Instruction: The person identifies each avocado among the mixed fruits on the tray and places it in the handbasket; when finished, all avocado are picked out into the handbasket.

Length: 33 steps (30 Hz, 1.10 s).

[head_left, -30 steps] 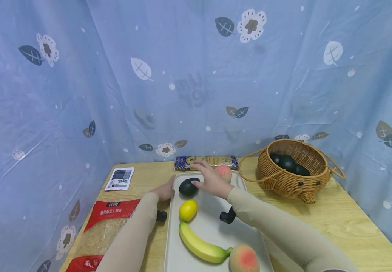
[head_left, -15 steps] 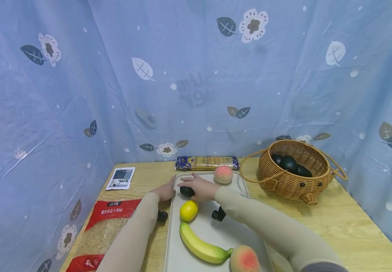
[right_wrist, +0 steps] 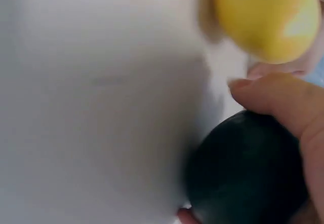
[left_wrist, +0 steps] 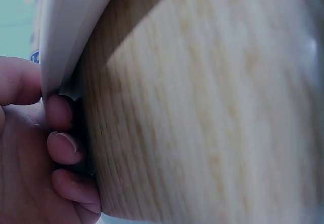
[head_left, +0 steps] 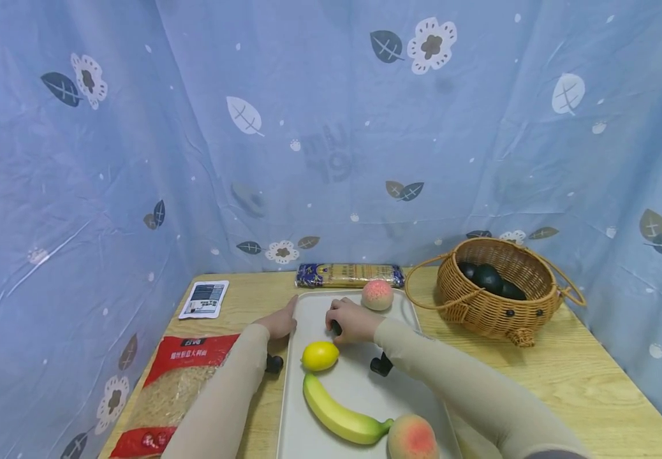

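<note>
In the head view my right hand (head_left: 353,320) grips a dark avocado (head_left: 337,327) over the far part of a pale tray (head_left: 365,376). The right wrist view shows thumb and fingers wrapped round the avocado (right_wrist: 243,168), close to the tray surface. A yellow lemon (head_left: 319,356) lies just nearer me, beside that hand. Below it lie a banana (head_left: 342,417) and a peach (head_left: 414,437); another peach (head_left: 377,295) sits at the tray's far right corner. My left hand (head_left: 279,320) holds the tray's left edge, thumb at the rim (left_wrist: 63,36) and fingertips (left_wrist: 63,148) curled under it.
A wicker basket (head_left: 480,312) with several dark avocados (head_left: 488,278) stands to the right. Behind the tray lies a spaghetti packet (head_left: 348,275). On the left are a red pasta bag (head_left: 176,389) and a small white pouch (head_left: 204,299). A blue curtain (head_left: 331,127) closes off the back.
My right hand came down onto the avocado, took hold of it and shifted it right. The lemon has turned to lie more sideways. My left hand has stayed at the tray edge.
</note>
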Each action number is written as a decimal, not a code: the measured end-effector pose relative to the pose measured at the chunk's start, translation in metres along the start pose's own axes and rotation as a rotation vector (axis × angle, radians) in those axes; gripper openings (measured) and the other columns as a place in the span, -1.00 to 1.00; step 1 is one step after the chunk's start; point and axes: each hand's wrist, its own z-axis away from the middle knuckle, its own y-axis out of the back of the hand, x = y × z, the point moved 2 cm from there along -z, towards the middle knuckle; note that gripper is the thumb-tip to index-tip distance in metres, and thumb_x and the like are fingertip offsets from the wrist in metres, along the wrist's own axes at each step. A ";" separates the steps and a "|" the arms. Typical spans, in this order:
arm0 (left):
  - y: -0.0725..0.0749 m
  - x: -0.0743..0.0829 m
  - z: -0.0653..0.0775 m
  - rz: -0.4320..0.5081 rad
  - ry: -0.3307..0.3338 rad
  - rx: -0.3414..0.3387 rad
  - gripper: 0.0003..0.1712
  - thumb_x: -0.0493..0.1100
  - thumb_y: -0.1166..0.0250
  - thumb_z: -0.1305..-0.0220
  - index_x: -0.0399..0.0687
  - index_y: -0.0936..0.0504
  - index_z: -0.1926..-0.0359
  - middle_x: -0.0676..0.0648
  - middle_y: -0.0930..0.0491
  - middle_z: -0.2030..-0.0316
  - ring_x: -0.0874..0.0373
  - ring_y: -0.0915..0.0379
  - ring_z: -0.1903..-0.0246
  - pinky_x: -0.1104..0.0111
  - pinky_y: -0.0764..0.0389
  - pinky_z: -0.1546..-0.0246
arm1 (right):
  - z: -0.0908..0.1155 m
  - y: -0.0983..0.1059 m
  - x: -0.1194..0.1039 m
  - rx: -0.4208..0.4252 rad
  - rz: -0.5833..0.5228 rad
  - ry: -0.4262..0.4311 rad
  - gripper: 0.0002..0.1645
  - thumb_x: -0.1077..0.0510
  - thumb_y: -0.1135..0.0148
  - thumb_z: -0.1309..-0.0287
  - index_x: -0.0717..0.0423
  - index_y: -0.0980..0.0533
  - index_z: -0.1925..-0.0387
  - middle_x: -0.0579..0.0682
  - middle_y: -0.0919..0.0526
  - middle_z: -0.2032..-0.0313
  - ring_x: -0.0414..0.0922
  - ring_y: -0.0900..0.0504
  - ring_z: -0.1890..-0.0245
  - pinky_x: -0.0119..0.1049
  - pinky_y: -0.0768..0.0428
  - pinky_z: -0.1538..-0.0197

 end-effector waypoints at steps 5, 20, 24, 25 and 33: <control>0.001 0.000 0.002 0.011 0.015 -0.003 -0.13 -0.28 0.08 -0.51 -0.29 0.31 -0.66 -0.38 0.06 -0.61 -0.27 0.03 -0.57 -0.02 0.05 -0.59 | 0.014 -0.004 0.005 -0.024 0.024 -0.006 -0.66 0.19 -0.60 -0.01 -0.11 -0.60 0.21 0.02 -0.51 -0.09 -0.03 -0.53 0.06 -0.21 -0.57 -0.09; 0.002 0.001 0.001 0.070 -0.007 -0.006 -0.10 -0.31 0.10 -0.46 -0.32 0.35 -0.65 -0.40 0.17 -0.62 -0.29 0.14 -0.59 -0.05 0.13 -0.59 | 0.062 0.027 0.015 0.147 -0.166 -0.069 -0.46 0.28 -0.55 -0.02 0.04 -0.57 -0.07 0.22 -0.42 -0.23 0.05 -0.58 -0.01 -0.12 -0.68 0.02; 0.005 0.002 0.002 0.065 0.003 -0.002 -0.10 -0.31 0.10 -0.46 -0.31 0.36 -0.65 -0.39 0.18 -0.63 -0.29 0.14 -0.59 -0.06 0.13 -0.59 | 0.076 0.050 0.014 0.304 -0.179 -0.127 -0.40 0.24 -0.58 -0.04 0.03 -0.55 -0.12 0.31 -0.35 -0.32 0.18 -0.63 -0.07 -0.03 -0.72 0.01; 0.005 0.002 0.002 0.064 0.008 -0.002 -0.10 -0.30 0.11 -0.47 -0.30 0.36 -0.65 -0.38 0.18 -0.63 -0.28 0.14 -0.59 -0.05 0.13 -0.59 | 0.080 0.056 0.016 0.343 -0.190 -0.141 -0.38 0.24 -0.58 -0.04 0.06 -0.54 -0.15 0.34 -0.33 -0.34 0.22 -0.62 -0.09 0.01 -0.72 -0.01; 0.002 0.001 0.000 0.080 0.028 -0.013 -0.09 -0.29 0.09 -0.46 -0.27 0.35 -0.66 -0.38 0.14 -0.63 -0.28 0.12 -0.59 -0.07 0.12 -0.59 | 0.117 0.101 0.036 0.544 -0.239 -0.279 -0.35 0.24 -0.56 -0.10 0.16 -0.49 -0.22 0.42 -0.20 -0.39 0.35 -0.59 -0.11 0.20 -0.69 -0.08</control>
